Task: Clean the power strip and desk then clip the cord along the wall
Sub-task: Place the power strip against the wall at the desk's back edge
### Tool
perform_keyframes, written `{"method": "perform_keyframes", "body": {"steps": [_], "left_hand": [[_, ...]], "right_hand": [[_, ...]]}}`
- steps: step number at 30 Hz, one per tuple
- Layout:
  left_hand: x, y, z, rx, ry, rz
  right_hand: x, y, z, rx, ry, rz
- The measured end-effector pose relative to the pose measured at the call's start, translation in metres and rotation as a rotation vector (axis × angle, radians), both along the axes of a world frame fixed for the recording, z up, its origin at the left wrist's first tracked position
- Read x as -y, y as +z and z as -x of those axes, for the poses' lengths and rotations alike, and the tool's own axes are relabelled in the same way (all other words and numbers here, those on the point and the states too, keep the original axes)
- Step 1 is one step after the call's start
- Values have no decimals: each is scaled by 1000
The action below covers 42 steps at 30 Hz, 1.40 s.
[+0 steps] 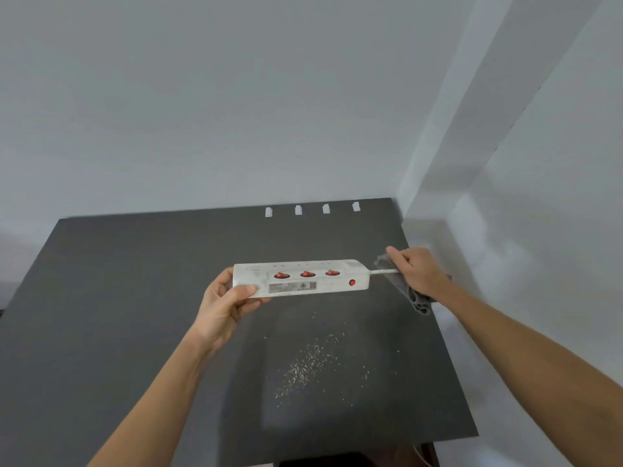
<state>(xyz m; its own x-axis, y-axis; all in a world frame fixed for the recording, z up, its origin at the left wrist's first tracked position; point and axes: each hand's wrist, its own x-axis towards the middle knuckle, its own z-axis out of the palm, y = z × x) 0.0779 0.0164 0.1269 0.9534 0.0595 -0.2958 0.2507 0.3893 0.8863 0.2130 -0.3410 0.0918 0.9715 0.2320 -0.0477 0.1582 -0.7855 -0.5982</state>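
Note:
A white power strip (303,278) with red switches is lifted above the dark desk (118,298), tilted so its side label faces me. My left hand (229,298) grips its left end. My right hand (416,273) holds a grey cloth (409,291) wrapped around the white cord (382,272) just past the strip's right end. Most of the cord is hidden behind the cloth and hand. Pale crumbs or dust (310,365) lie scattered on the desk below the strip. Several small white cord clips (312,209) stand in a row along the desk's back edge by the wall.
The grey wall (236,112) rises behind the desk and a wall corner (438,214) closes in at the right. The desk's right edge runs just under my right forearm. Something dark sits below the desk's front edge.

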Motion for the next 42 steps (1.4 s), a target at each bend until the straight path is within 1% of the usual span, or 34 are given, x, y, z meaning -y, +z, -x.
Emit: {"method": "perform_keyframes", "body": {"steps": [4,6,8,10,13,15,17,20,24,28,31,33,35,37,39,41,42], "left_hand": [[-45,-2,-10,-23,-17,-75],[-62,-2,-19,-52,-90,-134],[-76,-5,-38,-76,-177,-241],[-86,-8,-66,-63,-209,-396],[-99,-16,-114,-39,-235,-684],[-103,-29,-143,-31,-257,-792],[-104,-50,-170,-24,-255,-860],[-113,-88,-203,-64,-252,-900],[-132,-126,-229,-199,-302,-1022],[-142,-143,-238,-244,-343,-1108],[-144,-150,-243,-231,-356,-1179],[-143,-152,-245,-236,-347,-1197],[-146,-155,-247,-219,-341,-1191],[-148,-158,-246,-214,-330,-1190],[-144,-156,-238,-248,-296,-1149],[-132,-150,-220,-290,-200,-1127],[-126,-147,-207,-298,-143,-1136]], "right_hand": [[57,10,-16,15,-242,59],[72,15,-22,21,-351,77],[67,17,-35,0,-418,42],[53,16,-51,-31,-450,-15],[32,9,-76,-53,-458,-59],[19,3,-91,-48,-434,-62],[9,-7,-108,-26,-409,-51],[-3,-29,-133,3,-387,-26],[-15,-53,-160,-37,-373,25],[-14,-68,-173,-45,-381,75],[-13,-74,-175,-57,-369,93],[-12,-76,-176,-57,-379,103],[-10,-77,-176,-9,-443,104],[-10,-65,-172,90,-533,76],[-16,-40,-164,200,-588,34],[-31,-15,-155,278,-616,-52],[-43,-4,-148,280,-605,-111]]}}
